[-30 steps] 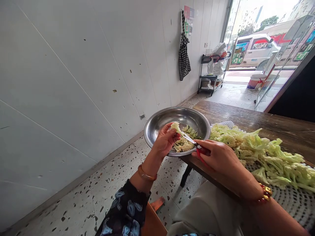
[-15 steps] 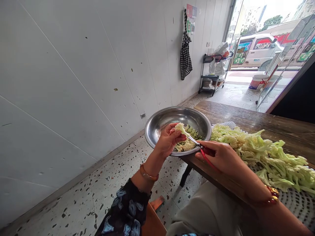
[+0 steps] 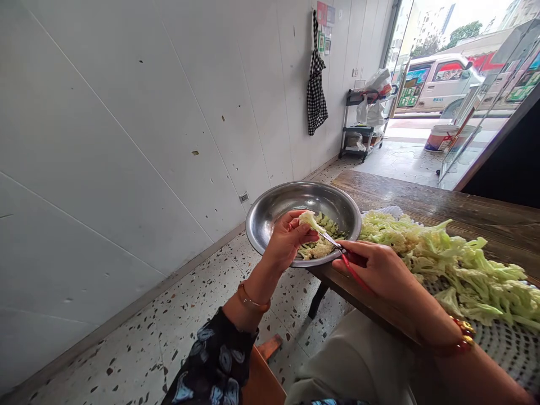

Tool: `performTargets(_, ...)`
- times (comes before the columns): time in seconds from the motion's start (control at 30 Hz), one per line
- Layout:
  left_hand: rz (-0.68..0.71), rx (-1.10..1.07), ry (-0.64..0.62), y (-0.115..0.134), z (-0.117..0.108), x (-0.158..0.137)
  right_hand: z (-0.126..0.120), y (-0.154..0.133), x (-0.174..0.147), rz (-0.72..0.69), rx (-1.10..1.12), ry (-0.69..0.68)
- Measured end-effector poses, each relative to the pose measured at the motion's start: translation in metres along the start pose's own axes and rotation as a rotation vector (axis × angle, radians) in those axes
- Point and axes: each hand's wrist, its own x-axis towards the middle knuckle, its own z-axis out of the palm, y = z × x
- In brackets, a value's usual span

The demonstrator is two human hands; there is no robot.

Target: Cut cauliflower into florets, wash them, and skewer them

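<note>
Over the steel bowl, toward its near right side, I have the left hand pinched on a small cauliflower floret between thumb and fingers. The pale crown sits up at the fingertips; the stalk slants down toward the bowl's right rim. Near that rim, on the outer side, the right hand is wrapped around the red handles of the scissors. Their blades reach in over the bowl to the stalk's end; from here I can't tell whether they are parted around it or merely against it. The hands are apart, with floret and blades spanning the gap.

I judge the floret light: stalk firm and crisp, crown crumbly under pressure, perhaps slick if damp. I'd take hold where the branches meet the stalk, squeezing gently and keeping fingertips clear of the steel. The scissors should feel rigid, best held by their handles.

Loose pieces lie in the bowl's bottom, below the floret. Right of the bowl, just past the right hand, a larger cauliflower heap spreads over a dotted mat on the surface.
</note>
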Motion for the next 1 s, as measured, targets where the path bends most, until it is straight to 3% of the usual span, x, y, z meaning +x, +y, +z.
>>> performTargets(0.27, 0.017, 0.021, 0.001, 0.001, 0.001, -0.001, -0.007, -0.005, -0.001, -0.026, -0.044, 0.005)
performTargets(0.6, 0.001, 0.007, 0.008, -0.002, 0.002, 0.001, -0.005, 0.018, 0.006, 0.068, 0.452, -0.228)
performTargets(1.0, 0.002, -0.044, 0.006, -0.002, 0.005, -0.001, 0.001, 0.019, 0.006, 0.092, 0.378, -0.19)
